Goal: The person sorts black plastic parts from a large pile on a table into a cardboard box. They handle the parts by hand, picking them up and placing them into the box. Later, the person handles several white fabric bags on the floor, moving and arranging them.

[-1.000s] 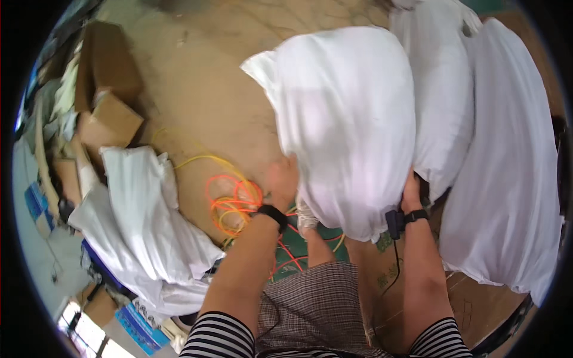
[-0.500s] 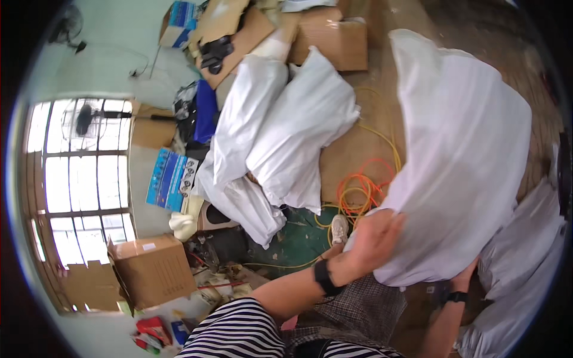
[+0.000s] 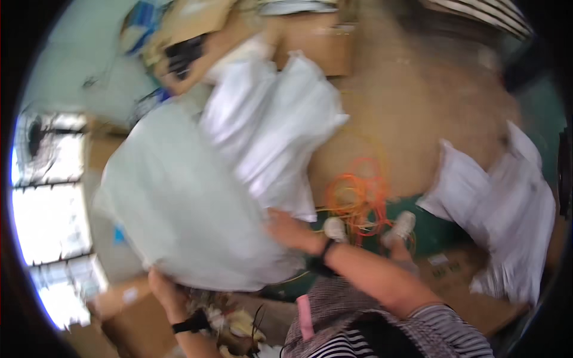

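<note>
Leftward-swung white sack (image 3: 185, 209), blurred, over both hands (image 3: 286, 230)

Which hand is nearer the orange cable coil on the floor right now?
Right. The right hand grips the big white sack's edge just left of the orange cable coil; the left hand holds the sack's underside, further off.

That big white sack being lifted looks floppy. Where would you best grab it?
Probably along the lower edge of the big white sack, from underneath at two spread points. The left hand is under its bottom edge and the right hand at its right side. It is wide, limp cloth with no handle in view, so one grip would likely let it sag.
</note>
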Demonstrator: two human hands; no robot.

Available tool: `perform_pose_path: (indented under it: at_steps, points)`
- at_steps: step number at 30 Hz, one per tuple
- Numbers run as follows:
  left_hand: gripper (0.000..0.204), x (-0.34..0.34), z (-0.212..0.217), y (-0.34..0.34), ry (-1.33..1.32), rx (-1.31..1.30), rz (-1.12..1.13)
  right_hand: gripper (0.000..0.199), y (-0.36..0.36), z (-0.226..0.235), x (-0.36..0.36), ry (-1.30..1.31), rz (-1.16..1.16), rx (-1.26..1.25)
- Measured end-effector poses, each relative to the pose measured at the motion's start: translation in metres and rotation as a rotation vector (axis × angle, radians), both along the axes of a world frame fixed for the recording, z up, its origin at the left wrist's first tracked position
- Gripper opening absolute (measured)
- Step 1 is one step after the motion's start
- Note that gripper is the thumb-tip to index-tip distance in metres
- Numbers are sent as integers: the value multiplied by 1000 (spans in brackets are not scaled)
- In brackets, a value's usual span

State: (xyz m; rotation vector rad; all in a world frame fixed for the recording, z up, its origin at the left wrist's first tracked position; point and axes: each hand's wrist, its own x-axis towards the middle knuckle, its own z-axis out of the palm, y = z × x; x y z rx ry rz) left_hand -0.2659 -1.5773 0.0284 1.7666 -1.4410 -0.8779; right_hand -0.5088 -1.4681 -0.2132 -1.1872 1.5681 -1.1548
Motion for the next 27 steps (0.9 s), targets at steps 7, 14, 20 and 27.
perform_pose_path:
  at_steps: [7,14,20,27]
  points:
    - [66,132,-180,-105,-134,353,-262,33,67,-52,-55,-172,-62,386]
    - [58,-152,-213,-8,-18,715,-410,23,440,62,-282,437,-943,603]
    - [54,-432,-220,194,142,904,-972,54,763,215,-399,816,-1542,854]
    - [64,-634,-218,571,29,1251,-1658,90,853,160,-449,-3,-1489,1308]
